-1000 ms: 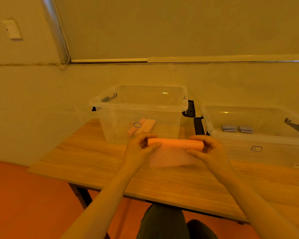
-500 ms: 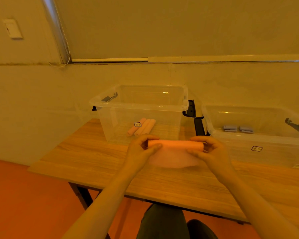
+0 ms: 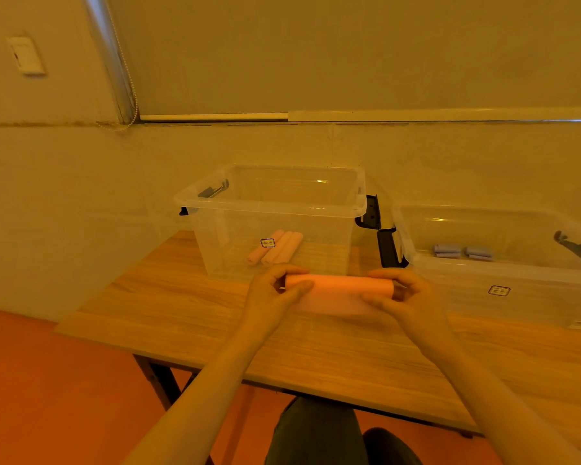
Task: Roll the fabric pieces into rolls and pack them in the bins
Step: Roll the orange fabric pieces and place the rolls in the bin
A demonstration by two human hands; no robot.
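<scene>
A pink fabric piece (image 3: 339, 290) is held just above the wooden table (image 3: 316, 347), mostly wound into a roll with a short loose flap hanging below. My left hand (image 3: 275, 293) pinches its left end and my right hand (image 3: 406, 297) pinches its right end. Behind it stands a clear bin (image 3: 272, 209) holding three pink rolls (image 3: 275, 248). To the right, a second clear bin (image 3: 503, 263) holds two grey-blue rolls (image 3: 462, 252).
Both bins have black latch handles (image 3: 371, 213) at their sides. The table stands against a pale wall, and its front edge lies close to my knees (image 3: 319, 431). An orange floor shows to the left.
The loose flap under the roll has grown shorter as the fabric was wound up. Both hands have stayed at the roll's ends.
</scene>
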